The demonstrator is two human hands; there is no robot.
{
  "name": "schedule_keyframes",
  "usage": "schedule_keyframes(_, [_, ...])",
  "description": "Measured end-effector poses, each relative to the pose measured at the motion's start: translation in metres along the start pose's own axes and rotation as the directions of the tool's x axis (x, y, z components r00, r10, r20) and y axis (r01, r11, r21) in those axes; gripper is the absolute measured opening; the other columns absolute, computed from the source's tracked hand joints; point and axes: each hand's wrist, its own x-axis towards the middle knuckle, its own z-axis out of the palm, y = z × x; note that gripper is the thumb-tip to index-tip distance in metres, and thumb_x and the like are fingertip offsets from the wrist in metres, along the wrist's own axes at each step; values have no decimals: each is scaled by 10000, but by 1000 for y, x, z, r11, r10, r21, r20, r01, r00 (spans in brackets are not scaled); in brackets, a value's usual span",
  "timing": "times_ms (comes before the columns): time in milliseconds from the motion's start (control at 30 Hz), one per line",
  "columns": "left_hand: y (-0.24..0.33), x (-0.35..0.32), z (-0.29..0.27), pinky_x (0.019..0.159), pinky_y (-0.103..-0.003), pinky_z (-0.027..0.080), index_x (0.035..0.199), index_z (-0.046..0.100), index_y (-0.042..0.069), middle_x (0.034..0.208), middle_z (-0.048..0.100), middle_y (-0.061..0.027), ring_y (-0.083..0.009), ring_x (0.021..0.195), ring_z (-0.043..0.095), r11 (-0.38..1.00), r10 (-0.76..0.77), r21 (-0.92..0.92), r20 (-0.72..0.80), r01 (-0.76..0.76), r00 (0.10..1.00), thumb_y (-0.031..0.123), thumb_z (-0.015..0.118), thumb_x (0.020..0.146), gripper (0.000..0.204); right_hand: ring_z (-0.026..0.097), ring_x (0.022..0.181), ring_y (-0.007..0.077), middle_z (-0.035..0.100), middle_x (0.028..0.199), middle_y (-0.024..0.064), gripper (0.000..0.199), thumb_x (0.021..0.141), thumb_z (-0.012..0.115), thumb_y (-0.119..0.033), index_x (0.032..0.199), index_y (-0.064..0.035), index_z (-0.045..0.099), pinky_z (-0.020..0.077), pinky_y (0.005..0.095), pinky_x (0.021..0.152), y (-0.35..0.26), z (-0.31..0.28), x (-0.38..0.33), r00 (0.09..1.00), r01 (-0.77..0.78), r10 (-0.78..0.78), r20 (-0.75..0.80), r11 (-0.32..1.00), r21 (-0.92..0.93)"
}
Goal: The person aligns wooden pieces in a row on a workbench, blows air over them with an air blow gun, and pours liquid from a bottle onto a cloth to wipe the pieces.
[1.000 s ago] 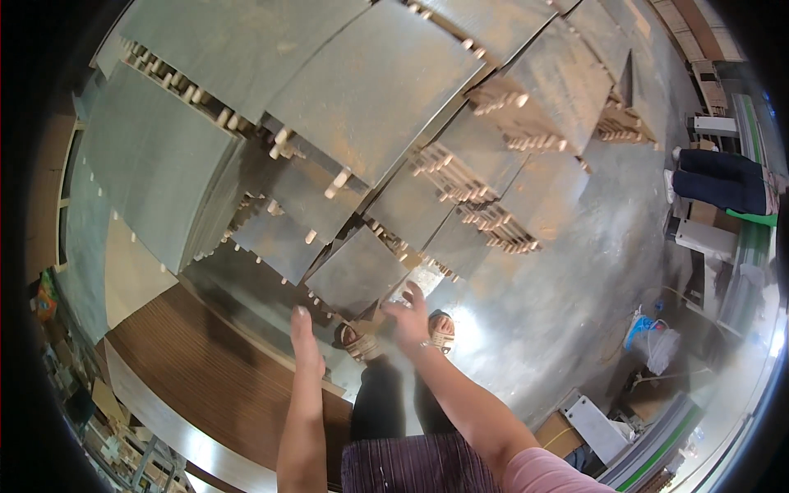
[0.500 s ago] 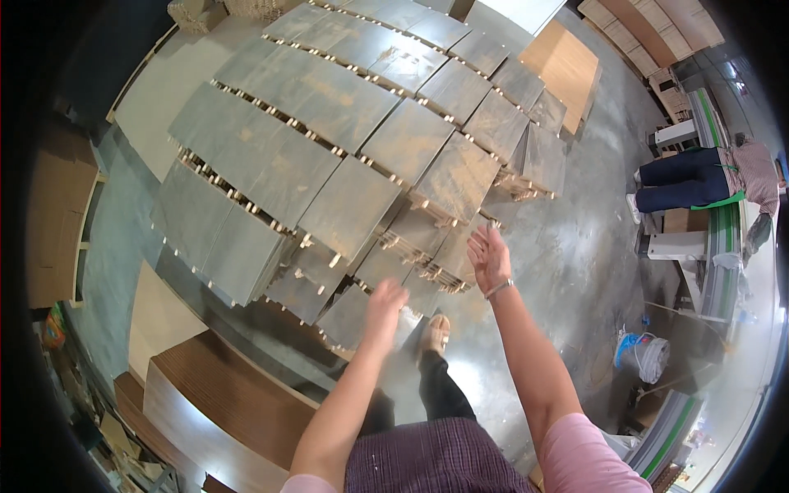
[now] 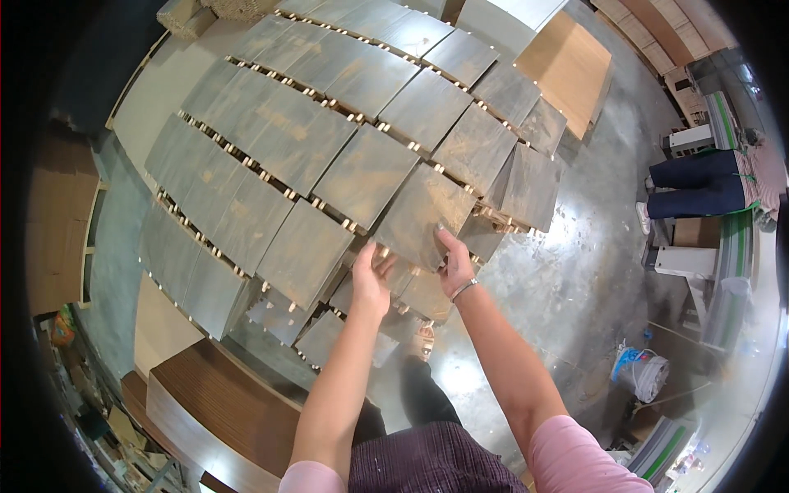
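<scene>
Grey square boards lie in overlapping rows on the floor, separated by small wooden spacer blocks. My left hand (image 3: 371, 278) and my right hand (image 3: 454, 263) both grip the near edge of one grey board (image 3: 423, 212) at the front of the rows. The left hand's fingers curl on its lower left corner, while the right hand's fingers press on its lower right edge. A bracelet sits on my right wrist. Smaller boards (image 3: 329, 335) lie under and in front of my hands.
A brown wood-grain panel stack (image 3: 222, 403) stands at lower left. A tan panel (image 3: 567, 66) lies at the far right of the rows. Another person's legs in dark trousers (image 3: 699, 185) stand at right beside a machine. A white bucket (image 3: 645, 374) sits on the shiny concrete floor.
My view has tilted and drawn closer to the boards. Both hands reached forward from mid-air and took hold of the near board's edge.
</scene>
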Motion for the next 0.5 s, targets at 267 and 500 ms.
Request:
schedule_keyframes(267, [-1,-29,-10,917,-357,369,1127,563,130,1025,594,0,-170,949,582,980,-63,191,28,57,998,571,504,933,485,515,1179,226,557,1281,89,645,815,686,-325,1332,-19,449,381,410,981,-28,-19,-34,958,-27,54,283,995,-99])
schedule_keyframes(500, [23,-37,3,911,-334,411,1159,594,68,1108,627,-44,-166,1042,562,637,-173,765,24,93,985,525,463,975,510,477,1227,239,496,1334,115,822,784,699,-259,1455,-51,271,392,399,1019,-35,-39,-29,939,-55,22,344,995,86])
